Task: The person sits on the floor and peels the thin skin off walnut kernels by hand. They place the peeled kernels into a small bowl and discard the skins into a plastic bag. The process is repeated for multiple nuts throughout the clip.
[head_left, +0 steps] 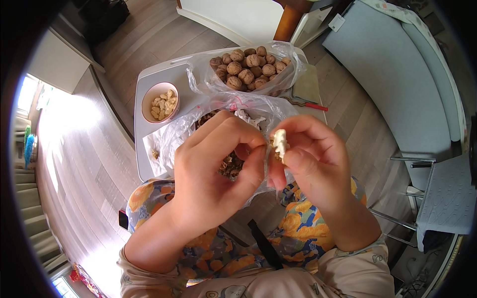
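Observation:
Between the thumb and fingers of my right hand is a walnut kernel, mostly pale, with some brown skin along its lower edge. My left hand is close beside it, thumb and forefinger pinched together; whatever is between those fingertips is too small to make out. Below both hands lies a clear plastic bag with brown shells and skin bits inside, partly hidden by my left hand. A bowl of pale peeled kernels stands on the left of the small table.
At the table's far side, another plastic bag holds many whole walnuts. A red-handled tool lies at the right, by a greenish flat item. A white tissue rests at the left edge. A grey chair stands right.

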A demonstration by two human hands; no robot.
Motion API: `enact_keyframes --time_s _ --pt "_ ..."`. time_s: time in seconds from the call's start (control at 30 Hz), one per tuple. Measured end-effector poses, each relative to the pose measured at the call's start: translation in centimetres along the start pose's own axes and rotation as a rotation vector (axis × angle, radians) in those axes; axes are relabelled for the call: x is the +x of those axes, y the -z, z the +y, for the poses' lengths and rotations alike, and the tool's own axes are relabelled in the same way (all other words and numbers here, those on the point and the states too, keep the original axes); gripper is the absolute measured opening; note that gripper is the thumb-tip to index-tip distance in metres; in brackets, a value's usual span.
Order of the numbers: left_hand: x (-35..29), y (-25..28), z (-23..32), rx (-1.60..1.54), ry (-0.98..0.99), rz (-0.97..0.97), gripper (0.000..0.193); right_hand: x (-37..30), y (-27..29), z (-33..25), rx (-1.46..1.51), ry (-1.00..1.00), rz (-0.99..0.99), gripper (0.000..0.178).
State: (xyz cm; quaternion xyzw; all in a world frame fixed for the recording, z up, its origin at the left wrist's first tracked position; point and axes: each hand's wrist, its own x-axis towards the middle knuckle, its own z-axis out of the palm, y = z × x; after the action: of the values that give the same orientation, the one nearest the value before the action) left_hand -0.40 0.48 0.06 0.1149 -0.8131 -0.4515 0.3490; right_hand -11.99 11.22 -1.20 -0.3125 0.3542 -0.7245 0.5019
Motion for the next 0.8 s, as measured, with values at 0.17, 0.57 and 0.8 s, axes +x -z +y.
enact_keyframes --time_s 0.17,0.57,0.8 --pt "-0.3 0.1 -0.8 -0.113 0.051 0.022 0.011 0.1 0.4 -0.1 0.063 -0.087 -0.041 0.035" --pt "-0.4 -0.1 -0.5 -0.154 0.102 0.067 0.01 0.0 0.1 -0.1 -0.075 0.034 0.014 0.024" --pt "-0.1 0.2 -0.1 -0.017 -0.032 0.069 0.011 0.0 -0.1 -0.2 -0.103 0.004 0.008 0.024"
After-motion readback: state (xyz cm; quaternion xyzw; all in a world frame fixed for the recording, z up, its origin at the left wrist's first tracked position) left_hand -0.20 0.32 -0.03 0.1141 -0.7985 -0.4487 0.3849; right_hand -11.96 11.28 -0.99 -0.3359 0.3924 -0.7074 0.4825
